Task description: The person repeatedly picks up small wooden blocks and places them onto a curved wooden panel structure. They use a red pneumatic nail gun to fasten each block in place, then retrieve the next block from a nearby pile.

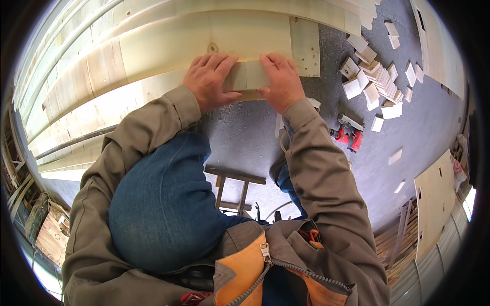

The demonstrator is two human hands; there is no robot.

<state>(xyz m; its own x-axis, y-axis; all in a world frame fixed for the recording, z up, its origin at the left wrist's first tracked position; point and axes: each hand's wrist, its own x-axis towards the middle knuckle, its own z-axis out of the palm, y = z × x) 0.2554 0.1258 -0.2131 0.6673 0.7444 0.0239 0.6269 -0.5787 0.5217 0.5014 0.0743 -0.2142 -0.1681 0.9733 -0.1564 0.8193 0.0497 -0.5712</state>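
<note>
Head view: my left hand (209,81) and right hand (283,84) are up at the top middle of the frame, both clamped on a pale wood piece (256,75), fingers over the top and thumbs on the near side; there's a gap between the hands, and a seam line shows in it, though I can't tell if that's one piece or two; the wood piece sits at the near edge of some long pale boards (204,38), which fill the upper left of the frame; one has a dark knot (212,48) just above my left fingers; upper right, a loose heap of small wood blocks (380,81) lies on the grey floor (235,122); below it, right of centre, there's a red tool (351,138); my denim-covered knee (158,204) takes up the lower left, beside a wooden frame (235,175) near the middle.
</note>
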